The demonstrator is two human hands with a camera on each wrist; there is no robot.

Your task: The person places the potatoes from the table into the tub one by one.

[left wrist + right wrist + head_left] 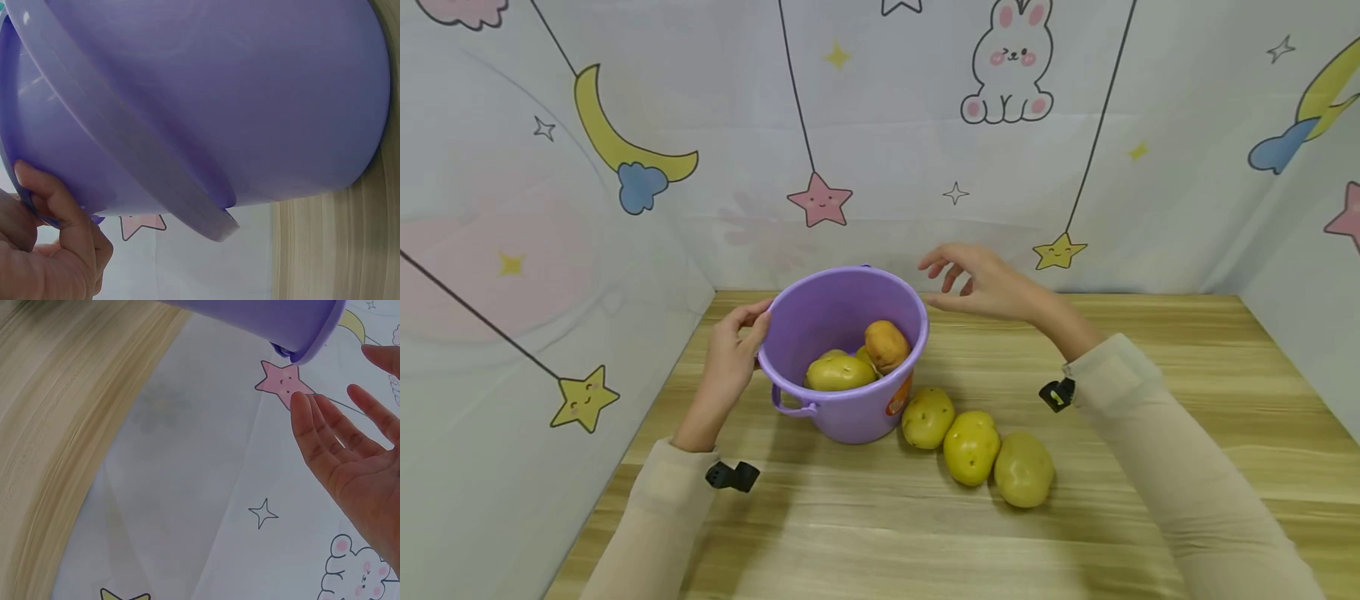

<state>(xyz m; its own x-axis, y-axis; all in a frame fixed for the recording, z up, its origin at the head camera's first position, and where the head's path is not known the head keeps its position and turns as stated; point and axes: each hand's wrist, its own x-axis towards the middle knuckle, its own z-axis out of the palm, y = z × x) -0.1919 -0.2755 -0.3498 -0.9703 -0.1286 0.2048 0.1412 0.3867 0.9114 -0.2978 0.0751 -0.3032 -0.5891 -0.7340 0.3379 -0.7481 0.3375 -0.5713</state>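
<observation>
A purple bucket stands on the wooden table. My left hand grips its rim at the left side, and the left wrist view shows the fingers curled over the edge. Inside lie yellow potatoes and a browner, orange-tinted one. To the right of the bucket, my right hand hovers near the rim, fingers spread and gently bent, nothing in it. Three more potatoes form a slanting row at the bucket's front right: one close to its wall, a brighter one and a duller one.
The bucket's handle hangs down on the near left side. A white cloth printed with stars, moons and a rabbit rises behind the table and along both sides. Small black devices sit at both wrists.
</observation>
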